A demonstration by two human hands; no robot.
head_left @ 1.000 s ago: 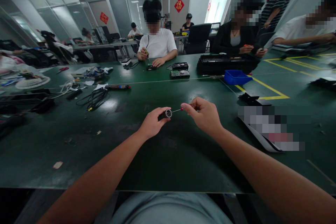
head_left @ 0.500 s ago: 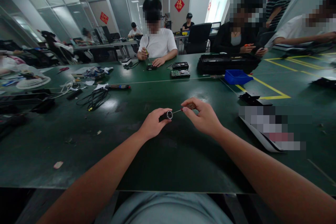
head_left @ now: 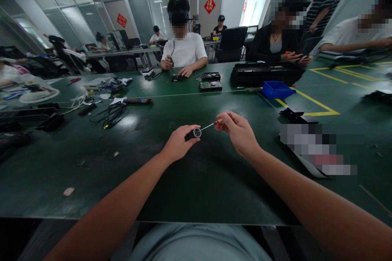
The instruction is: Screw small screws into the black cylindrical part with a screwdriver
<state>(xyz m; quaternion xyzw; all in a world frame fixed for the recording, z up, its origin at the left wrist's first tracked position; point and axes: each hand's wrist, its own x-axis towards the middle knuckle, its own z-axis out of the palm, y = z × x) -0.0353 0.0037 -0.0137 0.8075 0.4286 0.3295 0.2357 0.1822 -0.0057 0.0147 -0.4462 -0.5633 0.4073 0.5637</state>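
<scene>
My left hand (head_left: 181,142) is closed around a small black cylinder (head_left: 190,135) with a silvery ring at its open end, which faces right and toward me. In my right hand (head_left: 237,128) is a screwdriver (head_left: 218,122) with a reddish handle, pinched between thumb and fingers. Its thin metal shaft slants down to the left, and the tip reaches the ringed end of the cylinder. Whether the tip touches anything inside is too small to tell. Both hands are held over the green table (head_left: 196,187).
A pixelated sheet-like item (head_left: 315,151) lies to the right, below a black bracket (head_left: 297,116). Farther back are a blue bin (head_left: 277,89), a long black housing (head_left: 266,75) and circuit boards (head_left: 210,86). Black cables (head_left: 110,115) and a pen-like tool (head_left: 137,101) lie left. Co-workers sit opposite.
My right hand has turned and shifted slightly, so the screwdriver's shaft slants more steeply and more of it shows. My left hand and the cylinder have barely moved.
</scene>
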